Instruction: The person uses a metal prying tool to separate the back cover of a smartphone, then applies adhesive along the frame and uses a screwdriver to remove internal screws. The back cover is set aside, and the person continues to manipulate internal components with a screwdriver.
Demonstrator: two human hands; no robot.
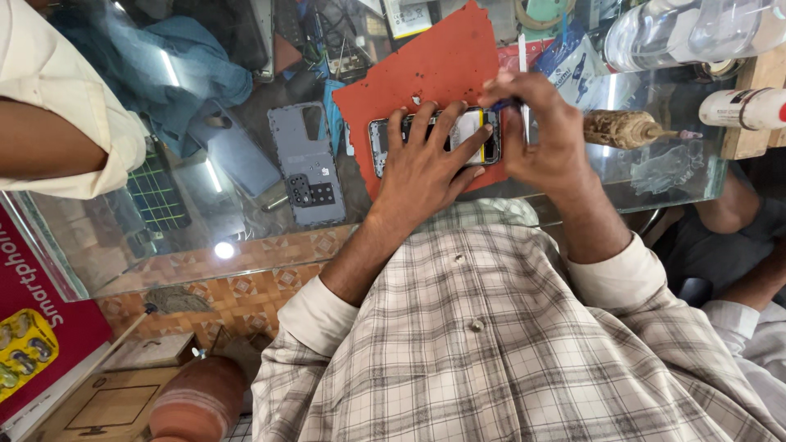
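An opened smartphone lies on a red mat on a glass counter. My left hand lies flat over the phone, fingers spread, pressing it down. At the phone's right end my right hand pinches a thin tool that sticks up past the fingers. The phone's grey back cover lies to the left of the mat.
Another person's arm in a cream sleeve reaches in at the left. A clear bottle, a white tube and a dirty brush lie at the right. Clutter fills the back of the glass counter.
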